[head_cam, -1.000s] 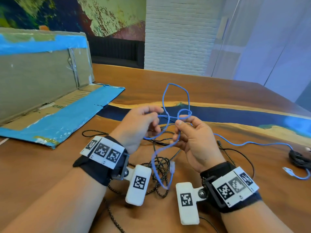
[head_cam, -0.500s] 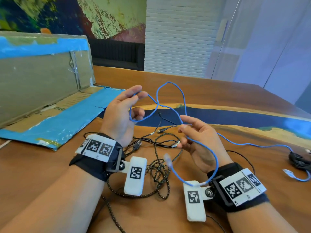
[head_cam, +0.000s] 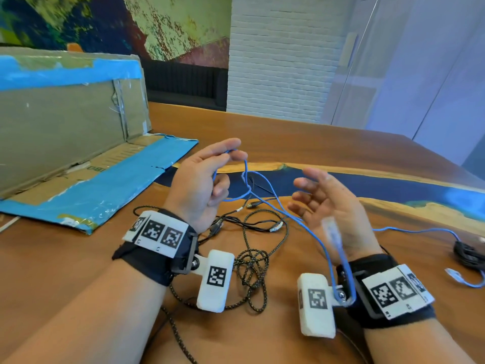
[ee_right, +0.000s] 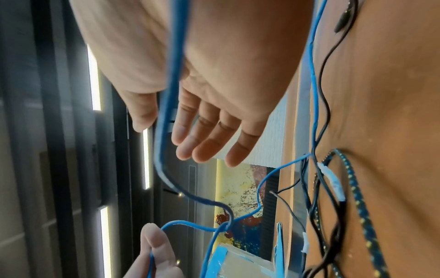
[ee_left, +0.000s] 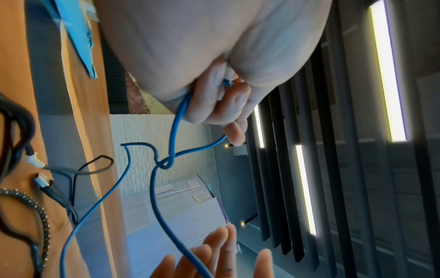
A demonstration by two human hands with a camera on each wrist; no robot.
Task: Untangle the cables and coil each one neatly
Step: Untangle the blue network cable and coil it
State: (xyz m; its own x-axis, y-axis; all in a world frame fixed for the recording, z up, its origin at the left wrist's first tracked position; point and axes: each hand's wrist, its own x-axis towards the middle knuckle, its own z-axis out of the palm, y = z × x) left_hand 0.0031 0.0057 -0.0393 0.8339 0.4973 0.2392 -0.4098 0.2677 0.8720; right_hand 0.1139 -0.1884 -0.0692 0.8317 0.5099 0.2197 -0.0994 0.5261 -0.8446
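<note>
1. Blue thin cable (head_cam: 265, 197), knotted in mid-air above wooden table (head_cam: 315, 143): pinched by left hand (head_cam: 202, 185) thumb + forefinger.
2. Right hand (head_cam: 333, 206) fingers spread, loose; cable runs across palm, clear plug blurred.
3. Black cables' ends partly hidden behind wrists.

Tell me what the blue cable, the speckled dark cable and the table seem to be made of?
Blue cable: smooth plastic or rubber jacket, judging by its even, slightly matte skin.
Speckled cable: probably braided fabric sleeve, shown by its woven black-and-yellow pattern.
Table: looks like polished wood, grained and glossy, with a blue inlay, perhaps resin.
</note>
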